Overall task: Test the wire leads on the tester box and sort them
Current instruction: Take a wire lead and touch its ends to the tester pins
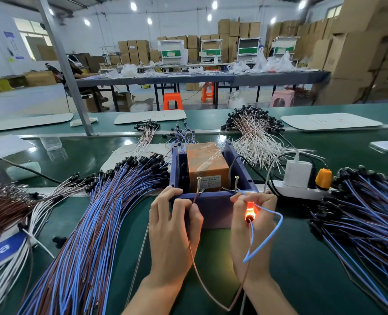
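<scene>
Piles of leads flank me on the green belt [290, 280]: left pile [102, 212], right pile [370, 212]. The tester box [213, 210] sits between them, touching both my hands. My left hand [172, 226] pinches the brown wire [192, 255] at the left screw [199, 185]. My right hand [254, 223] curls round the lamp [249, 212] and holds the blue wire [264, 239] at the right screw [236, 183]. Risk, I judge: a wire tip slips off its screw, the lamp goes out, and a good lead gets sorted as bad. My fingers are also close to live screws. The lamp glows orange and the wires loop loose.
</scene>
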The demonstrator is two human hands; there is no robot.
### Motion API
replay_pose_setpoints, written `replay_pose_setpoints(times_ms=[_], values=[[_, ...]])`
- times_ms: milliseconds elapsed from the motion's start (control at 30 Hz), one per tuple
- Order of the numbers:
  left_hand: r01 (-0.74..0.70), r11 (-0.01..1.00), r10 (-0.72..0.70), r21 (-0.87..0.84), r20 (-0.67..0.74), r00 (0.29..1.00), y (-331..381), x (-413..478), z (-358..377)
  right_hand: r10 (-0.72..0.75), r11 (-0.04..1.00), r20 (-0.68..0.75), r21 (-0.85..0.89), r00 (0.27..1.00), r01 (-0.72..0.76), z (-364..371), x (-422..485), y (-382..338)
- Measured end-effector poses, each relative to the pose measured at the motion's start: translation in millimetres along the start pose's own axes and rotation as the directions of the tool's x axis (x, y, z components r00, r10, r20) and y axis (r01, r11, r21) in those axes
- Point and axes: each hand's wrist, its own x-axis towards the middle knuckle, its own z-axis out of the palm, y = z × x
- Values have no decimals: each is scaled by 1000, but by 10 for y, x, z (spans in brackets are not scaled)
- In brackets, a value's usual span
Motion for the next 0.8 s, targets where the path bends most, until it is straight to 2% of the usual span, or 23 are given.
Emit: replay_pose_setpoints(times_ms=[133,233,367,533,600,667,700,733,800], values=[[11,1000,-10,-22,21,1000,-24,-22,10,-147,988,31,-39,989,149,-78,-106,226],[24,999,-22,-43,54,998,-22,-45,-20,-227,958,165,-139,960,251,-191,-189,307],[78,996,-75,-43,62,995,19,-81,-151,-327,875,352,-237,877,422,-307,-302,306],[204,976,-208,77,53,977,-5,-82,-398,-281,828,427,-346,860,442,-329,-413,159],[216,948,-254,233,147,956,-100,-119,-483,-257,812,459,-374,851,447,-360,-458,107],[260,897,-376,358,306,875,-142,-136,-628,-242,808,471,-386,848,445,-422,-493,84],[322,871,-439,371,292,850,-154,-145,-702,-241,805,461,-396,854,441,-455,-505,74],[435,837,-517,332,217,828,-175,-143,-789,-230,807,442,-411,867,424,-489,-509,67],[553,791,-598,263,140,789,-168,-77,-934,-199,818,396,-438,897,374,-549,-496,46]])
